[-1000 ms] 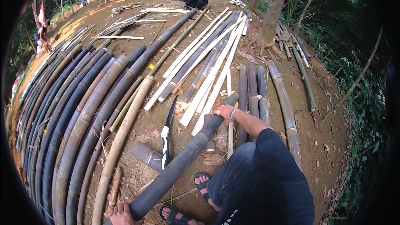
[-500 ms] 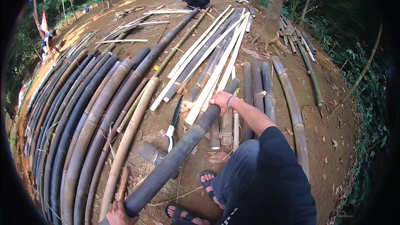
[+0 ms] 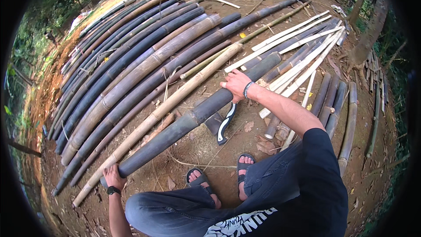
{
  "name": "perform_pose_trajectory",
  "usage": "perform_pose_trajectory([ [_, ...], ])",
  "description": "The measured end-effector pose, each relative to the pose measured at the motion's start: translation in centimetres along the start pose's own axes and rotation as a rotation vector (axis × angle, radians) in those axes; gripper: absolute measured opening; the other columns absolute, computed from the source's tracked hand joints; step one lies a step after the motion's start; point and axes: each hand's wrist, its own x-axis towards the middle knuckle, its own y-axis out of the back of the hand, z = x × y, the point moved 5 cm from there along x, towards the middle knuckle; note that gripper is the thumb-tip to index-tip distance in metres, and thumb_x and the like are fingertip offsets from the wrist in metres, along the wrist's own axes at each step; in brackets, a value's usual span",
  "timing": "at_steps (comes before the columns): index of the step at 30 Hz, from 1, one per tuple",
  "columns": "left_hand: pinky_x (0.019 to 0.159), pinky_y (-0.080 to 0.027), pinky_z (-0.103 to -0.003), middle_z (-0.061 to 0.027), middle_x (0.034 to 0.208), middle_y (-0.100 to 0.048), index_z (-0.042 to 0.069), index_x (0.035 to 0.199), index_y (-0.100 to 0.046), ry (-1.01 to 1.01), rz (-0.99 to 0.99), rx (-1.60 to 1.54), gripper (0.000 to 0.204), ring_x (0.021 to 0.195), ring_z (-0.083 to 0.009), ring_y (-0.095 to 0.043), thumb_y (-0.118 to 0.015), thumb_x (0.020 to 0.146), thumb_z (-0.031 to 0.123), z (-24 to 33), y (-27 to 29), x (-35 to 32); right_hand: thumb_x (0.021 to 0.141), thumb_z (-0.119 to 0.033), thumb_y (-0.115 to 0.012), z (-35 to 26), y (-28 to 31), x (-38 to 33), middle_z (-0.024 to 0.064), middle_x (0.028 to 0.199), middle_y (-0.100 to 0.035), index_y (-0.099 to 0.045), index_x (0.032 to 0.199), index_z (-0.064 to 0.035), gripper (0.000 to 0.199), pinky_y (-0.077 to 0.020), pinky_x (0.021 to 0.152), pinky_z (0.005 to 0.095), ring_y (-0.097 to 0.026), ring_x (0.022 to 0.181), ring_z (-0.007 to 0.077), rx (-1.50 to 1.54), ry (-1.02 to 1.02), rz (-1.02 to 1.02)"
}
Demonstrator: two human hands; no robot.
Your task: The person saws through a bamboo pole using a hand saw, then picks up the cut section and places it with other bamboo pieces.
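A dark bamboo pole (image 3: pixel 169 138) lies aslant in front of me, gripped by both hands. My left hand (image 3: pixel 114 177), with a black watch at the wrist, is closed round its near end. Farther up, my right hand (image 3: pixel 237 85) wraps over the pole, a dark bracelet on that wrist. Beneath the pole a short cut bamboo piece (image 3: pixel 214 123) shows in part. Just below my right hand, the white and black handle of a hand saw (image 3: pixel 226 125) sticks out; the pole and hand hide its blade.
Many dark bamboo poles (image 3: pixel 131 61) lie side by side on the left, bordered by a pale pole (image 3: pixel 162 114). Split pale bamboo strips (image 3: pixel 302 66) and short lengths (image 3: pixel 329 98) lie to the right. A tree trunk (image 3: pixel 368 35) stands far right. Two people crouch or bend farther off.
My view has swung left. The pole has shifted left across the saw, so the handle now shows on its right side and the blade is covered. Both hands still grip the pole.
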Motion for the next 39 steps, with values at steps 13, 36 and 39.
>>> perform_pose_trajectory([
  [13, 0.110, -0.029, -0.050, -0.0086, 0.112, -0.064, 0.014, 0.116, -0.054, 0.206, -0.241, -0.057, 0.063, 0.115, -0.0270, -0.057, -0.082, 0.061, 0.029, -1.7, -14.3, -2.4, 0.052, -0.035, -0.090, -6.3, -8.9, 5.7, 0.0071, 0.109, -0.066, -0.061, 0.119, -0.0160, 0.075, -0.0395, 0.095, 0.0392, -0.058, 0.111, 0.0242, 0.009, 0.039, -0.176],
  [36, 0.116, -0.028, -0.043, -0.0232, 0.151, -0.029, 0.008, 0.144, -0.034, 0.300, -0.211, -0.313, 0.104, 0.139, -0.0380, -0.032, -0.084, 0.053, 0.011, -5.3, -14.6, -3.0, 0.086, -0.019, -0.064, 16.4, -5.4, -27.3, 0.0114, 0.090, -0.068, -0.056, 0.114, -0.0009, 0.034, -0.0550, 0.064, 0.0313, -0.068, 0.076, 0.0182, 0.900, -1.168, 0.658],
  [39, 0.113, -0.031, -0.046, -0.0265, 0.145, -0.035, 0.006, 0.134, -0.043, 0.197, -0.173, -0.270, 0.090, 0.135, -0.0421, -0.035, -0.083, 0.053, 0.013, -4.6, -14.8, -0.7, 0.086, -0.003, -0.055, 12.2, -17.3, -39.4, 0.0102, 0.082, -0.067, -0.055, 0.100, 0.0006, 0.015, -0.0530, 0.054, 0.0291, -0.065, 0.062, 0.0148, 1.003, -1.703, 0.731],
])
